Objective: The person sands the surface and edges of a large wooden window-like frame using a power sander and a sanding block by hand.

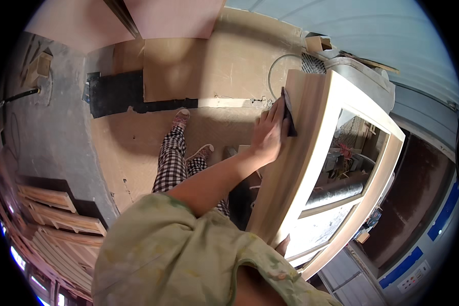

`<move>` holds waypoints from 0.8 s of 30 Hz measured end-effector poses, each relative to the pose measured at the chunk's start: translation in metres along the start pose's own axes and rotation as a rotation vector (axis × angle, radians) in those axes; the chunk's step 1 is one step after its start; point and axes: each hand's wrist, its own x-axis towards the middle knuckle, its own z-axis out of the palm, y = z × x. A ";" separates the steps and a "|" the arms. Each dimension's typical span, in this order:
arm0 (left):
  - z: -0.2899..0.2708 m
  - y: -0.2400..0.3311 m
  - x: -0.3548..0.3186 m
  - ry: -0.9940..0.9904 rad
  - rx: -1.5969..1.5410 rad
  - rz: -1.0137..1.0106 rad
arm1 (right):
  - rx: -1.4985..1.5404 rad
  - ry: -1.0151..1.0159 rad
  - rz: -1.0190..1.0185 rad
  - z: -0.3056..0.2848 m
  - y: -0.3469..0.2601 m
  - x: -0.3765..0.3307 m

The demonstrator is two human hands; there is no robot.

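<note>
1. Left hand [266,133] is pressing a dark sanding pad [288,111], gripped in its fingers, against the far side face of the pale wooden frame [311,153].
2. Right hand [283,245] is barely showing near the frame's base; grip cannot be told.
3. Cardboard sheets [209,66] are covering the floor, far left.

I see the wooden frame [336,168] standing on edge on the floor [137,148], right of my legs [181,158]. My left hand [266,135] presses a sanding pad [289,113] against the frame's left side near its far corner. Stacked slats [56,214] lie far left.
</note>
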 end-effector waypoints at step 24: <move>-0.033 0.091 0.101 -0.057 -0.389 0.000 | -0.427 0.077 -0.286 0.010 -0.021 -0.008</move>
